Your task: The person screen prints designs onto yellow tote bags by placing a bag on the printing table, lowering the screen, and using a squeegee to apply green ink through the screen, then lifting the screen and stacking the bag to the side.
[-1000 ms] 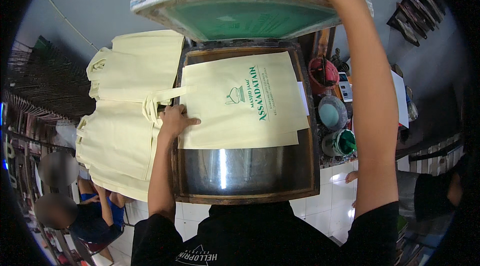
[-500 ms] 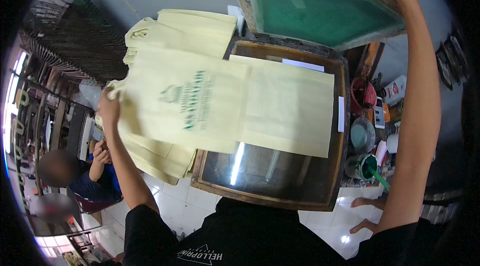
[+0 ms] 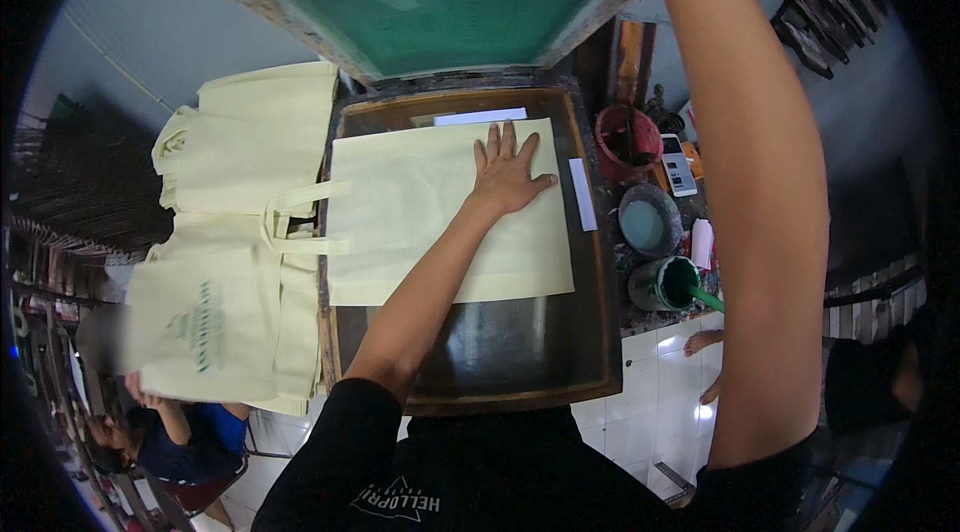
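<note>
Across the glass tabletop lies the blank cream bag, the green screen tilted up behind, a green pot to the right, white floor tiles below. My left hand presses flat on it, fingers spread, gripping nothing; my right hand is out of view, its hold untellable. Half a second ago the left carried the printed bag, now on the pile.

The left hand is laid flat, palm down, with its fingers spread and pointed toward the far side and its thumb stretched out to the right. The left forearm is slanted from near left to far right. The right arm is held far out, angled leftward; the right hand is cut off by the view's upper edge.
</note>
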A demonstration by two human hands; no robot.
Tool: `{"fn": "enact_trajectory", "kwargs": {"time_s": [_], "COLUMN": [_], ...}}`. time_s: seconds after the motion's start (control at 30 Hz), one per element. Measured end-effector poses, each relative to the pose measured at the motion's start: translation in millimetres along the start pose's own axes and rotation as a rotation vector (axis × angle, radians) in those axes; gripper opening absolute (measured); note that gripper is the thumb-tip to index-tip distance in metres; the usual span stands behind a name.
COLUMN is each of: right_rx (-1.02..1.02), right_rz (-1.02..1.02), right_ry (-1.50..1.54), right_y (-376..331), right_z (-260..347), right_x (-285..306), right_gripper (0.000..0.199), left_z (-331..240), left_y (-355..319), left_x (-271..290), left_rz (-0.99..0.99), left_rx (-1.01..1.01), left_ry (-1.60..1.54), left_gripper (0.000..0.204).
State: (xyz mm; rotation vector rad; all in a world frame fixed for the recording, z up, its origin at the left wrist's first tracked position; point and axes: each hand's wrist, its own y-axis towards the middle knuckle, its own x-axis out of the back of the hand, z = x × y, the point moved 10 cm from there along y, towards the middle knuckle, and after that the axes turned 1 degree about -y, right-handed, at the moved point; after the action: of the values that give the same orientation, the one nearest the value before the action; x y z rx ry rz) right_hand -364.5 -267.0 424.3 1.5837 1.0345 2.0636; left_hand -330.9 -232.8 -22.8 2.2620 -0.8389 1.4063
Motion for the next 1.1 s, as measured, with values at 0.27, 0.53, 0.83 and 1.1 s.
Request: {"fn": "enact_trajectory", "kwargs": {"time_s": [0.27,0.53,0.83,1.1], "right_rx": [0.042,0.081,0.1,0.047], "right_rz": [0.043,0.02,0.042,0.075], "right_ry": [-0.033,-0.012,0.012,0.028], "right_y": [2,2,-4,-18], "right_z": [7,6,13,23], "right_x": [-3,-3,2,6], "right_gripper": [0.039,0.036,0.035,0.034], "left_z": [-8,-15,-8,-14], "left_y": [26,24,32,38], "left_x": [-34,-29,-33,-17], "left_rz": [0.115,0.203,0.254,0.21], "left_rx": [0.106,0.236,0.306,0.293], "left_ry": [0.098,0.099,0.1,0.132], "left_gripper": [0.095,0.104,0.108,0.117]}}
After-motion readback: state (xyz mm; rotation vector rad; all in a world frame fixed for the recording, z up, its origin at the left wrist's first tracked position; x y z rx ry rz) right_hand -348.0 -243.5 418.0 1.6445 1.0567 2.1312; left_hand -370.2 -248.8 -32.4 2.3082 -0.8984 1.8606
